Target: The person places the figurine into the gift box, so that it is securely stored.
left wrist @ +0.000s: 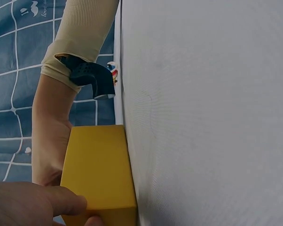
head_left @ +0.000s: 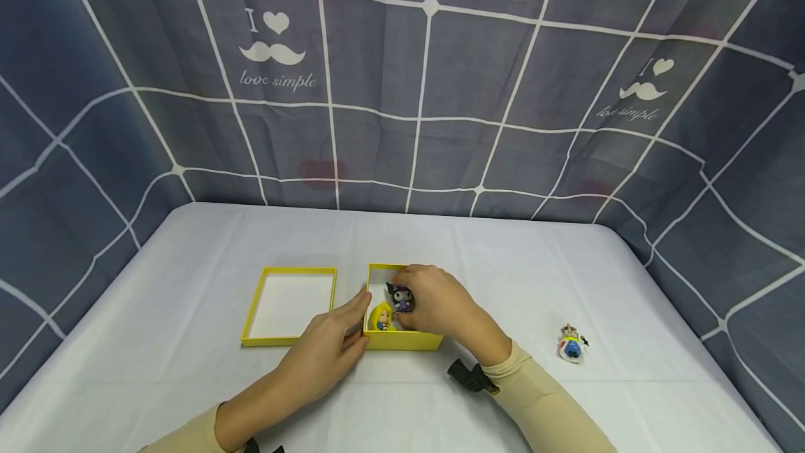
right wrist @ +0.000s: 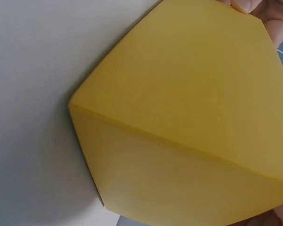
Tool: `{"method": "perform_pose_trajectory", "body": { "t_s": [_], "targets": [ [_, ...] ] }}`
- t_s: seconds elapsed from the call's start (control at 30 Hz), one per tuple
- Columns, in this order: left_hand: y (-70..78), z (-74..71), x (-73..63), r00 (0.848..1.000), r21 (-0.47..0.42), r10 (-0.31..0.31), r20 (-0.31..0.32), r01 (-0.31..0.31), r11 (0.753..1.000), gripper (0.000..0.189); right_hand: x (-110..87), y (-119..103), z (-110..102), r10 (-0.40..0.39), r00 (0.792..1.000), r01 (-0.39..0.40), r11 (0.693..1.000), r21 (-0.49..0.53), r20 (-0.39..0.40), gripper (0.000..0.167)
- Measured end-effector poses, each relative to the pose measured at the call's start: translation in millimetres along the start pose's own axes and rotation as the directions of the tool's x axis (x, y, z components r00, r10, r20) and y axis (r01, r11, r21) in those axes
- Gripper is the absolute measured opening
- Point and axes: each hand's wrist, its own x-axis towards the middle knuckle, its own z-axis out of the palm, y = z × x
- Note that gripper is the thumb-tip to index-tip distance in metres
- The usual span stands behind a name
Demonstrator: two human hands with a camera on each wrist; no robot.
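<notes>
**Apparently a packing step**

Your right hand [head_left: 434,299] pinches the dark figurine [head_left: 402,298] inside the yellow box [head_left: 402,342]; your left hand [head_left: 322,348], fingers extended, steadies its left wall. Next, a gentle release seems called for.

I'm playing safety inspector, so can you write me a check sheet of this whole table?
Surface: white cloth, lightly creased.
Job's things: yellow box, yellow figure inside; dark figure held at its opening.
Clutter: shallow yellow tray left of the box; blue-and-white figure at right.
Left hand: touches the box's left side.
Right hand: grips the dark figure.
Cables: nothing seen.
Surroundings: grey gridded curtain, white moustache prints.
</notes>
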Motion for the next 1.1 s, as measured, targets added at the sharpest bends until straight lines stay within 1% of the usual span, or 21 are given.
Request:
{"method": "perform_pose_trajectory", "body": {
  "t_s": [0.1, 0.27, 0.5, 0.7, 0.83, 0.97, 1.1],
  "targets": [
    [0.1, -0.1, -0.1, 1.000, 0.003, 0.000, -0.002, 0.000, 1.000, 0.062, 0.3, -1.3, 0.1, 0.006, 1.000, -0.005, 1.000, -0.028, 0.015, 0.048],
    [-0.4, 0.6, -0.1, 1.000, 0.001, -0.010, -0.002, 0.010, 1.000, 0.062, 1.4, -2.0, 0.9, 0.001, 1.000, 0.000, 0.998, -0.062, 0.018, 0.047],
    [0.2, 0.2, -0.3, 1.000, 0.006, -0.003, -0.003, 0.003, 1.000, 0.061, 1.6, -1.8, 2.6, -0.008, 1.000, 0.009, 0.998, -0.059, 0.013, 0.047],
    [-0.1, 0.4, -0.2, 1.000, 0.010, -0.003, -0.003, 0.003, 1.000, 0.061, 2.3, -0.8, 3.9, -0.050, 0.999, 0.049, 0.998, -0.048, -0.014, 0.038],
    [-0.2, 0.8, -0.4, 1.000, 0.013, -0.009, -0.003, 0.009, 1.000, 0.061, 2.6, -1.5, 2.8, -0.061, 0.998, 0.059, 0.996, -0.064, -0.023, 0.024],
    [-0.3, 1.2, -0.6, 1.000, 0.025, -0.018, -0.006, 0.018, 1.000, 0.062, 2.6, -2.1, 1.8, -0.069, 0.997, 0.067, 0.994, -0.088, -0.025, 0.023],
    [0.5, 1.0, -0.1, 1.000, 0.032, -0.013, -0.005, 0.013, 0.999, 0.062, 1.7, -2.2, 0.9, -0.068, 0.997, 0.066, 0.992, -0.104, -0.023, 0.024]
  ]
}}
